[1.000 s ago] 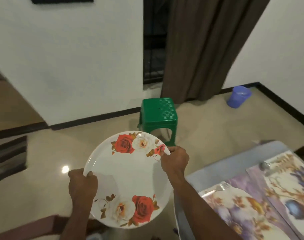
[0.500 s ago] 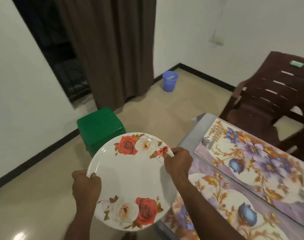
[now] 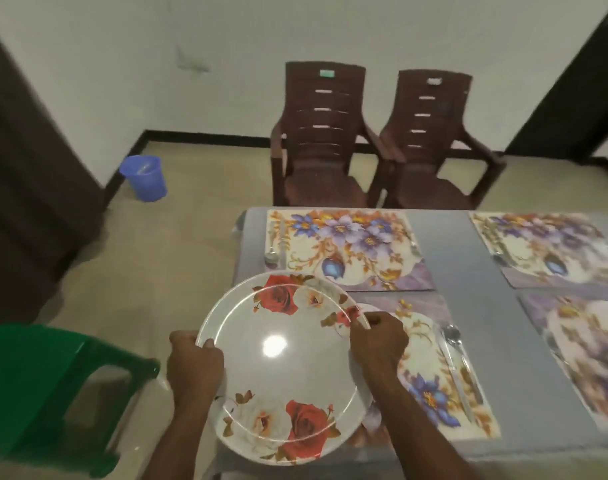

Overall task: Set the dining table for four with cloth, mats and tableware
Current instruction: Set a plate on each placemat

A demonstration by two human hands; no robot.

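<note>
A: What are the hands doing?

B: Both are closed on one plate (image 3: 281,362), a white one with red and cream roses. The left hand (image 3: 194,367) grips the rim at the lower centre-left of the frame, fingers curled over the edge. The right hand (image 3: 378,341) pinches the opposite rim, thumb on top.

A: And where is the plate?

B: Held in the air at the lower centre of the frame, tilted toward the camera. Its right part overlaps the left end of the tabletop (image 3: 444,258), which is covered with a grey cloth (image 3: 503,341).

A: What lies on the cloth?

B: Four floral mats. The nearest mat (image 3: 430,382) sits just right of the right hand, with a spoon (image 3: 460,358) along its right side. The far left mat (image 3: 347,247) has another spoon (image 3: 273,251) at its left edge. Two blurred mats reach the right edge of the frame.

A: Anything around the table?

B: Two brown chairs (image 3: 375,147) at the top centre, a blue bucket (image 3: 144,178) at the upper left, a green stool (image 3: 49,393) at the lower left.
</note>
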